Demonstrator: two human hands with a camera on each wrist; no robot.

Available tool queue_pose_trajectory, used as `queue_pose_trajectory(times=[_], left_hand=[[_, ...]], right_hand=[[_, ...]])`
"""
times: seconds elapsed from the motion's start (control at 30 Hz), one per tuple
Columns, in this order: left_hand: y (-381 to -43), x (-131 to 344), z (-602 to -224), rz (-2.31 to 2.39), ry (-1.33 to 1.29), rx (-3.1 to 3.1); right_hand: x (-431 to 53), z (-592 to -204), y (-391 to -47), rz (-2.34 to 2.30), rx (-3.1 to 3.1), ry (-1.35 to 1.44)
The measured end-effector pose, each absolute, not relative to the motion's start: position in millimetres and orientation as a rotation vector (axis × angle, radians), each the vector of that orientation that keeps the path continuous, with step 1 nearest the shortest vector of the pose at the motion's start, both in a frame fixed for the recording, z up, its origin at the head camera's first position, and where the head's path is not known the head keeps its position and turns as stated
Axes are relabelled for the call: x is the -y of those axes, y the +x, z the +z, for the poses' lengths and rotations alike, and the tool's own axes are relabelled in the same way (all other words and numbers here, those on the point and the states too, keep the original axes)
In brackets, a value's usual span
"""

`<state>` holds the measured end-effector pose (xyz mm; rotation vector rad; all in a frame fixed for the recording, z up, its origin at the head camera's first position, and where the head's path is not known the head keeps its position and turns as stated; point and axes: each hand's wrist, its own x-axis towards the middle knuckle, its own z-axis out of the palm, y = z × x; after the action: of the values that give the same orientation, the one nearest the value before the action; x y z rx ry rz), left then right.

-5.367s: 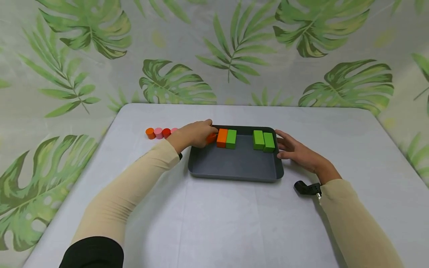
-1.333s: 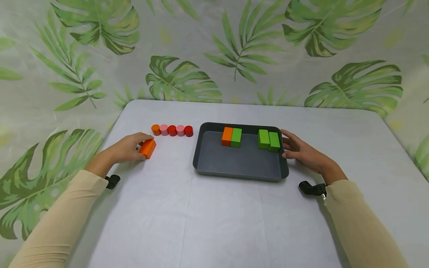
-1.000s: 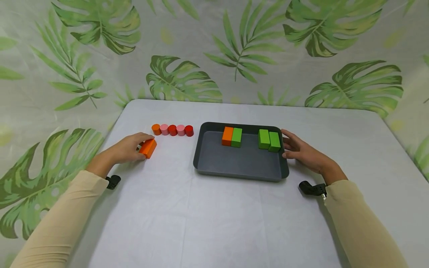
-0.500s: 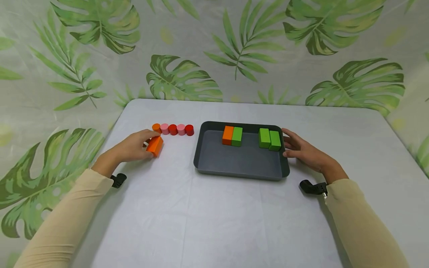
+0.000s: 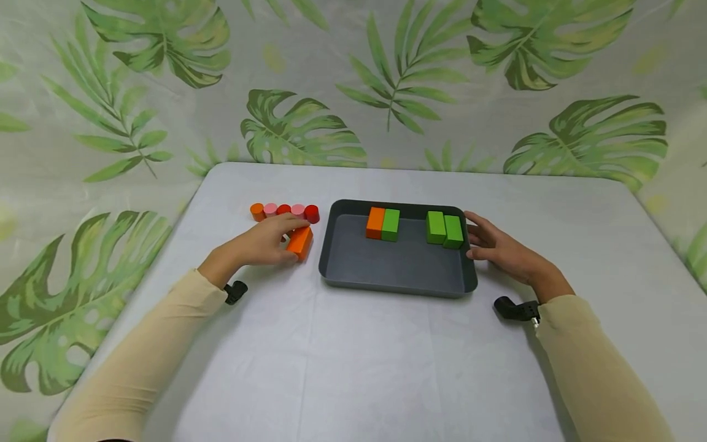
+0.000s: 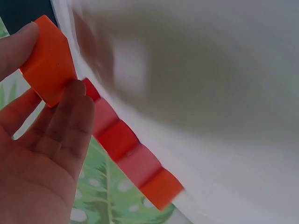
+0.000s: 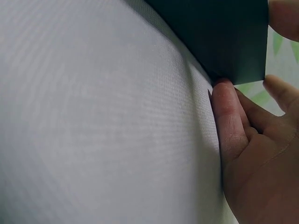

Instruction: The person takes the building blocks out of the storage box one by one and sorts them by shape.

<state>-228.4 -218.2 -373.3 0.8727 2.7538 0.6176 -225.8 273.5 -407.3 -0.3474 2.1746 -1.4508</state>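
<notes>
In the head view my left hand (image 5: 266, 240) pinches an orange block (image 5: 300, 243) between thumb and fingers, just left of the dark grey tray (image 5: 397, 283). The left wrist view shows the thumb on one side of this block (image 6: 50, 60) and fingertips on the other. My right hand (image 5: 505, 255) rests against the tray's right side. In the right wrist view its fingertips touch the tray's outer wall (image 7: 224, 37). Inside the tray an orange block (image 5: 375, 223) stands beside a green block (image 5: 390, 225). Two more green blocks, a left one (image 5: 435, 228) and a right one (image 5: 453, 232), stand at its right end.
Behind my left hand stands a row of several small cylinders: an orange one (image 5: 257, 212) at the left end, then pink and red ones, with a red cylinder (image 5: 312, 213) nearest the tray. A white cloth (image 5: 364, 356) covers the table. A leaf-patterned backdrop (image 5: 353, 73) hangs behind.
My left hand has carried the orange block rightward, from left of the cylinder row to near the tray's left edge. The right hand and the tray have stayed put over the last second.
</notes>
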Motion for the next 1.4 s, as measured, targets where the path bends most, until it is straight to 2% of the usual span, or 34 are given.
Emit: queue_pose_trajectory(times=[0.83,1.03,1.4], left_hand=[[-228,203,-382,0.560,0.843,-2.765],[-228,208,-367,0.646,0.816,-2.793],[-235,199,-337,0.678,1.024,-2.829]], right_hand=[[-274,-408,-228,-1.440,-2.182,-0.345],[-275,-408,-228,-1.442,-2.182,-0.342],[-274,-410,-228,-1.445,-2.183,-0.337]])
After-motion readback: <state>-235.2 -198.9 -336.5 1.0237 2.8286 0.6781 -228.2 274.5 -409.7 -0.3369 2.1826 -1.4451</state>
